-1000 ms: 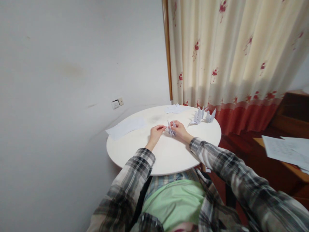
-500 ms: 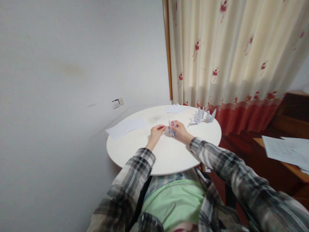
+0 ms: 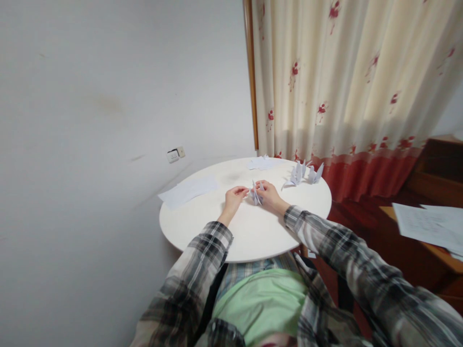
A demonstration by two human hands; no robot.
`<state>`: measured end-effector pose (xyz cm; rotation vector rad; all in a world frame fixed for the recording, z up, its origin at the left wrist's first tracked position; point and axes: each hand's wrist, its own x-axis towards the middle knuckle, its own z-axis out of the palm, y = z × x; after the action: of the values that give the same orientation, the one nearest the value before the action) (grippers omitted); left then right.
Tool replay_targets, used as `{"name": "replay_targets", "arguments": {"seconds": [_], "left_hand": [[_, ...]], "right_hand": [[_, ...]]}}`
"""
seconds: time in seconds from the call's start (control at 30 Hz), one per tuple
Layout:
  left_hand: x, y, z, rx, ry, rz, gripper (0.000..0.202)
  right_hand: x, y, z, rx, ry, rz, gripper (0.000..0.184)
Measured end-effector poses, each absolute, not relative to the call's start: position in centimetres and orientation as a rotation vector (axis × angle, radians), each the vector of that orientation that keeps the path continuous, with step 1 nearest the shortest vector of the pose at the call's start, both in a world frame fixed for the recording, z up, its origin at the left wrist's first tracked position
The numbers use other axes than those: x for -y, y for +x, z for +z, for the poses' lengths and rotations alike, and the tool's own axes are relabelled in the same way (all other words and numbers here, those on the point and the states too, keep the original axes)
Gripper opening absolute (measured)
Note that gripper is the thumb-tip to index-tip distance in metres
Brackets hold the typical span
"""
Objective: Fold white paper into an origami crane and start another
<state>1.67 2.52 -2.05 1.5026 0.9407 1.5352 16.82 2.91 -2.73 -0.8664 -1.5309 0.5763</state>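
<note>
A folded white paper crane is between my two hands, just over the middle of the round white table. Around its right side my right hand is closed, with the wings sticking up beside the fingers. My left hand pinches the crane's narrow left tip between thumb and fingertips. Part of the paper is hidden behind the right fingers. Several finished paper cranes stand at the table's right back edge, with another paper crane beside them.
A white paper sheet lies at the table's left edge, and smaller paper pieces at the back. The wall borders the left, a flowered curtain the back. At right, papers rest on wooden furniture.
Hardly anything differs. Both hands keep their hold on the crane, whose wings have shifted very slightly.
</note>
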Motion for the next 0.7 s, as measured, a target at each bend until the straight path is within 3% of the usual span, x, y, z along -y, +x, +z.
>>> {"name": "replay_targets", "arguments": {"seconds": [0.3,0.7], "left_hand": [[-2.24,1.79,-1.90,-0.918,1.503,1.473,0.029],[-2.45,1.60,-2.32,-0.987,1.580,1.483,0.019]], "right_hand": [[-3.11,16.95,-2.89,1.538,-0.881,0.575,0.011],[-2.38,16.94,-2.26,1.610,-0.902,0.537,0.010]]}}
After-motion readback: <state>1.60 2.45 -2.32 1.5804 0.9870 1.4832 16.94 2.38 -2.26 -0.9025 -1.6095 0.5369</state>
